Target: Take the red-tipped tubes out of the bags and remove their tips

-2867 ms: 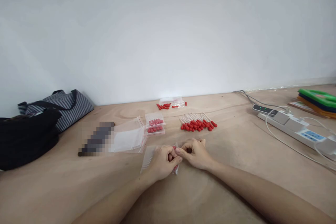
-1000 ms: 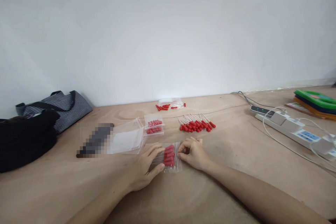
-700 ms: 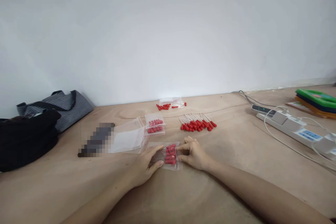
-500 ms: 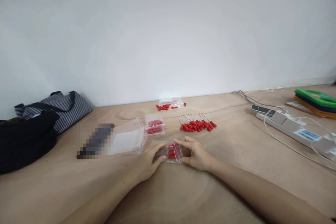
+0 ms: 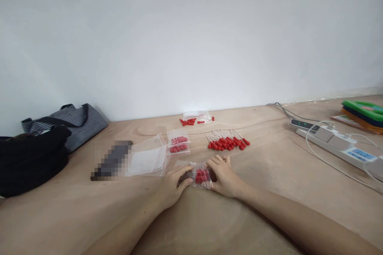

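Note:
A clear zip bag (image 5: 202,176) with red-tipped sticks inside lies on the table between my hands. My left hand (image 5: 176,179) grips its left end between thumb and fingers. On the right, my right hand (image 5: 224,176) pinches the bag's other end, its fingers bent over the edge. Just beyond, a loose pile of red-tipped white sticks (image 5: 229,142) is spread with the red ends toward me. Filled zip bags (image 5: 178,143) lie behind my left hand, and flat empty zip bags (image 5: 148,159) are to the left of them.
Near the wall are small red pieces (image 5: 188,121) and a clear bag (image 5: 196,115). A blurred dark flat object (image 5: 112,161), a black bag (image 5: 32,161) and a striped bag (image 5: 85,125) are at left. At right are a power strip (image 5: 338,147) with cables and stacked colored boards (image 5: 363,111).
My right fingers have curled further over the bag's right end, and the red tips inside sit closer together. The whole scene has shifted slightly right in view.

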`<state>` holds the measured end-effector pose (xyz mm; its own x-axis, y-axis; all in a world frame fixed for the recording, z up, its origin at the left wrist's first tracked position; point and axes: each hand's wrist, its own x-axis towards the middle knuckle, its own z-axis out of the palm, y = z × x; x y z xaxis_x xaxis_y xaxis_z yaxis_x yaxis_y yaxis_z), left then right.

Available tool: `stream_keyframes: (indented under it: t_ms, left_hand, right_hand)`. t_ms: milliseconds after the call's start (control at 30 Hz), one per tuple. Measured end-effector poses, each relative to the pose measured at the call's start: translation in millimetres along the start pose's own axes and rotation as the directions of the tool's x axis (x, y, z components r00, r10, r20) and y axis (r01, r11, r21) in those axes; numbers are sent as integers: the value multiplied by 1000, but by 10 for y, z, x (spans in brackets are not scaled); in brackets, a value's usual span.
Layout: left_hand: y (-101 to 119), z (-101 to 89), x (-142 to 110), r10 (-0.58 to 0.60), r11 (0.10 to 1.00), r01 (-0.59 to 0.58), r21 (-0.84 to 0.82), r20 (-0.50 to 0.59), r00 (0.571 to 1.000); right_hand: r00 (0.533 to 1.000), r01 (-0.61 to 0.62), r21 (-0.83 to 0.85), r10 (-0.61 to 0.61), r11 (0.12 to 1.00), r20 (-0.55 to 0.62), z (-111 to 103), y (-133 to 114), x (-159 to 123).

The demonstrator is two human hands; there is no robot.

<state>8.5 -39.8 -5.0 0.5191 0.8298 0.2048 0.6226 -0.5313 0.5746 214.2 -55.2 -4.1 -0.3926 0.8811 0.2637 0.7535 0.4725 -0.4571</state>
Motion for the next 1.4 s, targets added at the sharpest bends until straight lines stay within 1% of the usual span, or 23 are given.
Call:
stream_keyframes:
  t_ms: [67, 167, 333, 533, 700, 800, 900, 967, 1000, 1067, 1100, 1167, 1200, 1233, 1267, 1333, 1400]
  left_hand:
    - [4, 0, 3, 0, 1000, 0, 7, -1, 1000]
    - [-4, 3, 7, 7, 1000, -7, 11, 1, 1000]
    - [-29, 6, -3, 2, 1000, -2, 17, 11, 1000]
    - [-38, -1, -2, 3, 1000, -4, 20, 10, 1000]
    - [-36, -22, 3, -6, 1000, 6, 25, 2, 1000]
    - [-33, -35, -2, -16, 1000, 16, 19, 4, 1000]
    - [-29, -40, -7, -26, 1000, 26, 11, 1, 1000]
    - [-24, -41, -8, -36, 999, 36, 8, 6, 999]
    - [-22, -40, -8, -41, 999, 40, 7, 7, 999]
    - [-17, -40, -7, -43, 999, 43, 5, 9, 999]
    - [-15, -40, -6, -44, 999, 44, 3, 8, 999]
    - [-14, -39, -5, -41, 999, 41, -4, 6, 999]
    - [-15, -38, -5, -39, 999, 39, -8, 6, 999]
    - [-17, -38, -6, -38, 999, 38, -11, 7, 999]
    - [-20, -38, -7, -37, 999, 37, -12, 4, 999]
    - [-27, -39, -11, -33, 999, 33, -7, 1, 999]
    - [-32, -41, -17, -28, 1000, 28, 0, -4, 1000]
  right_hand:
    - [1000, 25, -29, -25, 999, 19, -10, -11, -5]
    - [999, 48, 4, -48, 999, 25, -18, -6, -8]
    - [1000, 29, 146, -28, 989, -10, 3, 38, -2]
    - [995, 42, 329, -11, 943, -94, -12, 102, -1]
    - [984, 43, 507, 52, 861, -173, -65, 241, 7]
    - [985, 23, 612, 86, 791, -149, -176, 376, 19]
    - [982, -35, 698, 155, 715, -110, -378, 531, 12]
    - [964, -63, 718, 229, 693, -136, -530, 627, 3]
    - [946, -72, 724, 276, 686, -168, -594, 667, 4]
    - [894, -74, 741, 374, 667, -247, -670, 718, 33]
    - [862, -69, 745, 415, 663, -289, -672, 725, 65]
    - [801, -52, 721, 460, 691, -383, -603, 701, 168]
    - [778, -49, 683, 457, 729, -432, -535, 673, 235]
    - [757, -44, 617, 429, 786, -494, -453, 636, 308]
    - [751, -46, 533, 381, 845, -540, -362, 594, 385]
    - [785, -42, 363, 256, 931, -565, -176, 507, 535]
    - [821, -54, 180, 146, 982, -552, -14, 436, 666]
